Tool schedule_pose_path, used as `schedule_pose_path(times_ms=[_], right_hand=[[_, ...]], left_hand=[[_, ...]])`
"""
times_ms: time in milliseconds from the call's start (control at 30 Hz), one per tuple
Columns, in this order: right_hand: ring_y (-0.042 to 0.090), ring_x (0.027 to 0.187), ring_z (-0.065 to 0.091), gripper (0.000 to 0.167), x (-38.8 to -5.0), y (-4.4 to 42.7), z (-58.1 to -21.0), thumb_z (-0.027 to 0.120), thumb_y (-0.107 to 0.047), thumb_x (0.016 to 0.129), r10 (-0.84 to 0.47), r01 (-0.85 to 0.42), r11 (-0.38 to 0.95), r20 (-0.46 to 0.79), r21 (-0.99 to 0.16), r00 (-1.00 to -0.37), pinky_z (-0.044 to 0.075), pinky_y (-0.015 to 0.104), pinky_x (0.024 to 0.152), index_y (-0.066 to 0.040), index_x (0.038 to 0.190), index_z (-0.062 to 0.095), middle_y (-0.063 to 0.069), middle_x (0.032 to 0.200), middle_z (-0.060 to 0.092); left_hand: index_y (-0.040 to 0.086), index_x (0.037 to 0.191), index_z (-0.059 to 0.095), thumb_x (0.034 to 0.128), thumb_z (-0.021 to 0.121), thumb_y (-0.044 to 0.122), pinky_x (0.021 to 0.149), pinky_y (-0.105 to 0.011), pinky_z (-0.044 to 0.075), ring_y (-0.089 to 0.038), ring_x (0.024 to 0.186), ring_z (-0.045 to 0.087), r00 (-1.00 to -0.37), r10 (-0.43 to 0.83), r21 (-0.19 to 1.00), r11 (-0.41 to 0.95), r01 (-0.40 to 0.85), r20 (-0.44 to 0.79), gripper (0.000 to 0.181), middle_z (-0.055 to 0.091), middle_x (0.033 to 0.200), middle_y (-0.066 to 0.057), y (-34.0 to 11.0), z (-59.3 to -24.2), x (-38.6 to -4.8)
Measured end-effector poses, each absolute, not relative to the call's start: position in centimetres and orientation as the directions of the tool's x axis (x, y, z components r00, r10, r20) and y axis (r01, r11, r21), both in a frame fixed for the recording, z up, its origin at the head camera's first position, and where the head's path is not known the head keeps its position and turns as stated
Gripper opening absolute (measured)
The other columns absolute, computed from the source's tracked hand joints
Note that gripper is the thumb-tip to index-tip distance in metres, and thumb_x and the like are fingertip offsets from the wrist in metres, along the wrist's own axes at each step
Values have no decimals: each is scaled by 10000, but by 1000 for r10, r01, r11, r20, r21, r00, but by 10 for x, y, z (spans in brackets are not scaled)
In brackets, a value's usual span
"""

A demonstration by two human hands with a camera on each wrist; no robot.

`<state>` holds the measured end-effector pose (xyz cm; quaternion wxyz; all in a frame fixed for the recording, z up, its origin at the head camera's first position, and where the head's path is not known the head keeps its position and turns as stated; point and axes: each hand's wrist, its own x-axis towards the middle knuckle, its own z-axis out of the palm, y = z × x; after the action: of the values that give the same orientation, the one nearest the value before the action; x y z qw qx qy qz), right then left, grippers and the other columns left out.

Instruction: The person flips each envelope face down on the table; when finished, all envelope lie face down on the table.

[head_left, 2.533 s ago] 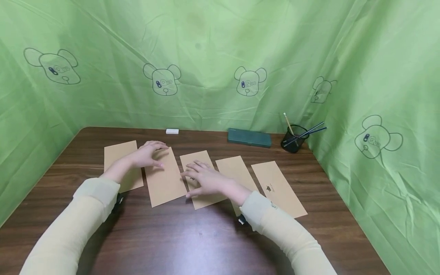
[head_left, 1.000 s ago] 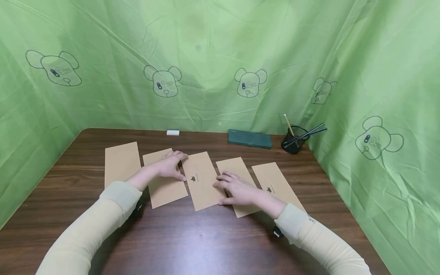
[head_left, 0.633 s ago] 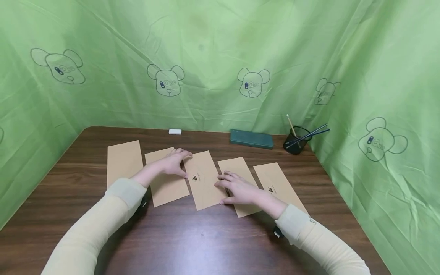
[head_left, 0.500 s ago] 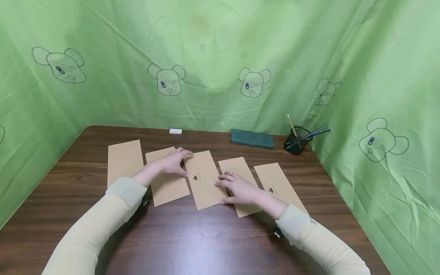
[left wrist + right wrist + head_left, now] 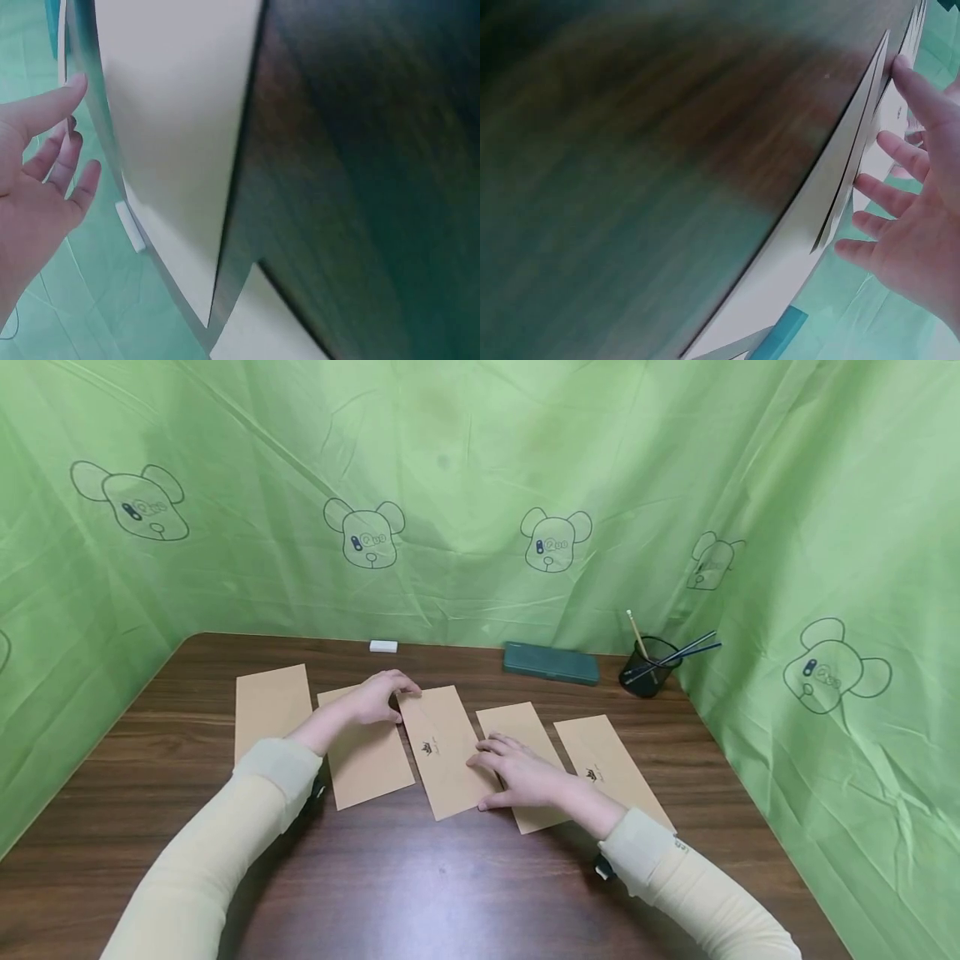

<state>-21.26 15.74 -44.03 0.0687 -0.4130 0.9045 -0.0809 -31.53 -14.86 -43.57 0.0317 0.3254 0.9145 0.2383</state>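
If we nudge harder w/ one hand than the other, the middle crown-print kraft envelope point(image 5: 450, 768) could, we'd guess, twist askew or ride onto the 2nd envelope point(image 5: 367, 768), b/c the gap is slim; too much fingertip pressure might crease an edge. It lies on the wood-grain table btwn our hands, which are apart: L hand point(image 5: 373, 700), thumb spread from fingers, at its top-left corner; R hand point(image 5: 522, 774), fingers fanned, by its right edge, gripping nothing.

Green cloth point(image 5: 465, 460) makes this desk point(image 5: 390, 902) a booth
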Motion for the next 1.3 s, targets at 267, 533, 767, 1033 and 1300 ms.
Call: schedule_pose_path(times_ms=[267, 533, 767, 1033, 1300], right_hand=[[390, 1377, 275, 729, -211, 155, -439, 718, -525, 764, -765, -738, 637, -62, -221, -641, 222, 551, 1116, -195, 1363, 464, 154, 1427, 406], [337, 1359, 335, 832, -212, 157, -434, 716, -539, 754, -807, -790, 581, -13, -197, -591, 229, 535, 1118, -171, 1428, 395, 56, 1434, 443], [324, 1359, 346, 849, -211, 155, -426, 747, -457, 762, -808, -783, 573, -7, -241, -589, 252, 515, 1116, -171, 1455, 348, 3, 1464, 416], [179, 1353, 360, 1002, -211, 152, -415, 800, -387, 727, -809, -776, 558, 17, -292, -588, 255, 441, 1129, -252, 1507, 187, -44, 1479, 387], [146, 1327, 387, 1127, -212, 150, -410, 823, -408, 690, -818, -791, 531, 59, -304, -572, 279, 426, 1115, -283, 1520, 71, -4, 1463, 415]], left_hand=[[57, 1128, 659, 748, 734, -4, 961, -469, 387, -274, 1036, 546, -779, 616, 452, 666, 593, 115, 392, 604, 1149, -113, -152, -431, -318], [60, 1121, 662, 811, 712, 72, 1008, -457, 392, -304, 1135, 540, -769, 623, 477, 638, 605, 141, 314, 617, 1171, -107, -152, -422, -322], [62, 1120, 652, 839, 705, 129, 1001, -437, 407, -271, 1111, 571, -779, 608, 509, 626, 590, 154, 294, 650, 1136, -79, -152, -415, -327], [25, 1139, 605, 849, 705, 157, 929, -419, 453, -255, 1033, 590, -808, 561, 589, 596, 546, 181, 334, 644, 1105, -116, -148, -408, -331], [25, 1124, 539, 857, 698, 171, 939, -397, 459, -260, 1004, 597, -840, 518, 666, 572, 479, 159, 343, 634, 1019, -118, -143, -401, -330]])
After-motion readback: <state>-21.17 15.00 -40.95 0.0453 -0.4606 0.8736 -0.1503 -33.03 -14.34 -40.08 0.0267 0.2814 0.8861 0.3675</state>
